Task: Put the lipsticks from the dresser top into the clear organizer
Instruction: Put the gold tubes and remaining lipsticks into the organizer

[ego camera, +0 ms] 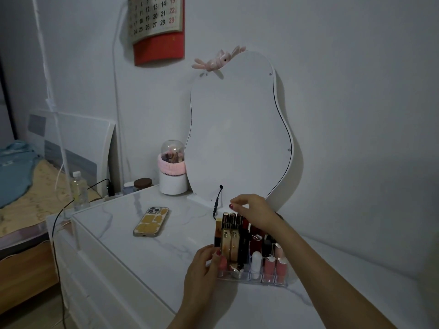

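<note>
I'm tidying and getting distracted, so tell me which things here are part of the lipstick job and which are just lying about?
Part of the job:
- clear plastic organizer
- upright lipstick tubes in gold, black, red and pink
- left hand against the organizer's near-left side
- right hand over the back row

Just lying about:
- yellow-cased phone
- white wavy mirror
- domed white canister with pink band
- clear water bottle

the clear organizer (251, 277) sits on the white marble dresser top (166, 248), just in front of the foot of the wavy mirror (237, 129). its compartments are packed with upright lipsticks (234, 236): tall gold and dark tubes in the rows nearest the mirror, dark red ones beside them, and shorter pink tubes (269, 265) with a white one (256, 260) in the row farthest from the mirror.
</note>
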